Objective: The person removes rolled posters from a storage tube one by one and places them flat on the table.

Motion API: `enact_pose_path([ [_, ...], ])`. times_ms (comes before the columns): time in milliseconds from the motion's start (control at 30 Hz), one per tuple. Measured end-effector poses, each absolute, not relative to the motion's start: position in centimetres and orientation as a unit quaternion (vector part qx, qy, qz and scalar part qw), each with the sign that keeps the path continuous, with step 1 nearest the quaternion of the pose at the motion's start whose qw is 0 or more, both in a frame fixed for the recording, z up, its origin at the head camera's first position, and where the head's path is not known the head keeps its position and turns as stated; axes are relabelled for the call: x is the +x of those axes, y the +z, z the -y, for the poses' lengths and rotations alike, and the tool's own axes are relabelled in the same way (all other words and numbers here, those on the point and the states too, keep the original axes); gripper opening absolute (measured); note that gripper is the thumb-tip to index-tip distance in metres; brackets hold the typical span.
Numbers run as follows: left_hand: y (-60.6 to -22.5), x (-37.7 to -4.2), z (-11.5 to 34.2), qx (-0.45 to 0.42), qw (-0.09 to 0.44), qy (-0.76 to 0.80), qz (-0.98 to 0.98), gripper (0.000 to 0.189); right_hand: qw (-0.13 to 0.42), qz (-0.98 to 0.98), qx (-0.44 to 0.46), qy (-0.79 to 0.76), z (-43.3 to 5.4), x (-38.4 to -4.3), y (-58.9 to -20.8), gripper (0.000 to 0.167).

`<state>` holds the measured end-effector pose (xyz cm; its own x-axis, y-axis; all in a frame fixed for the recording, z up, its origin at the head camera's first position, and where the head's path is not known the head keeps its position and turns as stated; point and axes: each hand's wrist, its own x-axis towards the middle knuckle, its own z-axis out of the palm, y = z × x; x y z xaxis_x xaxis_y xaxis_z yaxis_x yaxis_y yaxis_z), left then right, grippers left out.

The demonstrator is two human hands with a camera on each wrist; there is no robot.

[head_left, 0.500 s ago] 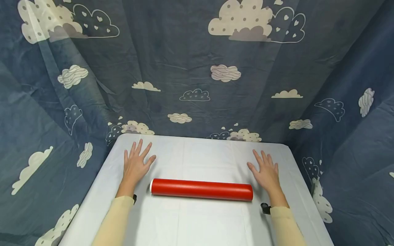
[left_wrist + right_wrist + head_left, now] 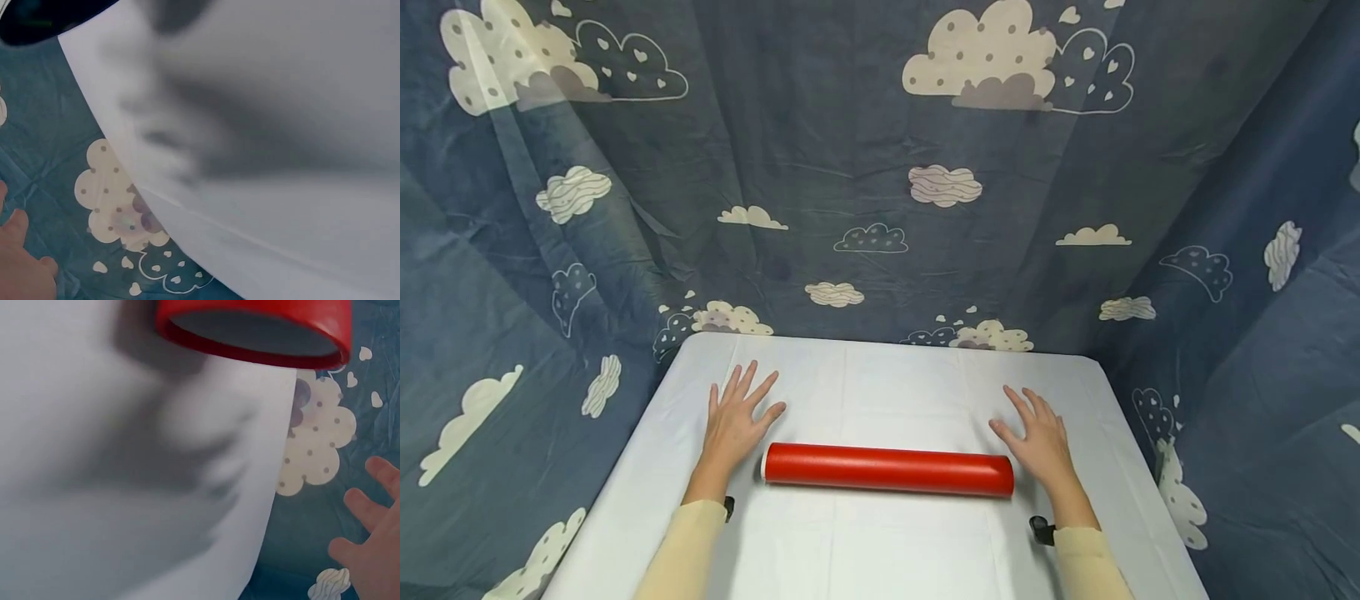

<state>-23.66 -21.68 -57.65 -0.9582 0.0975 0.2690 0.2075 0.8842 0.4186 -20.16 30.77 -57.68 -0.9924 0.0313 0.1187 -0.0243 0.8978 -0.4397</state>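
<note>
A long red tube [image 2: 887, 469] with a pale rim at its left end lies crosswise on the white tabletop [image 2: 880, 550]. Just beyond its left end is my left hand [image 2: 728, 429], fingers spread and touching nothing that I can make out. My right hand [image 2: 1041, 446] hovers by the other end, its fingers apart and slightly bent, with a small gap to the tube. In the right wrist view the tube's red end [image 2: 319, 312] shows a pale grey inside, and the right fingers [image 2: 369, 509] are at the right edge. The left wrist view catches part of the left hand [image 2: 25, 269].
A dark blue cloth [image 2: 865, 150] printed with clouds hangs behind the table and along both sides. Black wrist devices [image 2: 1042, 530] sit at the sleeve cuffs. A dark rounded shape [image 2: 44, 25] fills the left wrist view's upper left corner; I cannot tell what it is.
Both hands have drawn back a little toward the body, and the right one has also shifted inward to the tube's end. The head view has tilted slightly; the tube stays in place.
</note>
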Motion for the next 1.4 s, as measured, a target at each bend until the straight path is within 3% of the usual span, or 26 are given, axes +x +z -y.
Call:
enact_pose_path([
  [267,-59.4,-22.1,21.1,-0.098,0.123,-0.257,0.954,0.065,0.089,0.962,0.025,0.257,-30.1,-18.6,-58.8,0.071],
  [633,-61.2,-19.7,19.8,-0.118,0.101,-0.291,0.944,0.071,0.084,0.961,0.035,0.26,-28.8,-16.0,-60.5,0.067],
  [933,-62.0,-18.7,19.1,-0.142,0.145,-0.293,0.934,0.072,0.099,0.96,0.052,0.256,-28.2,-15.3,-61.2,0.064],
  [1400,-62.2,-17.6,19.1,-0.152,0.138,-0.299,0.932,0.071,0.087,0.967,0.065,0.23,-27.9,-14.3,-61.2,0.062],
])
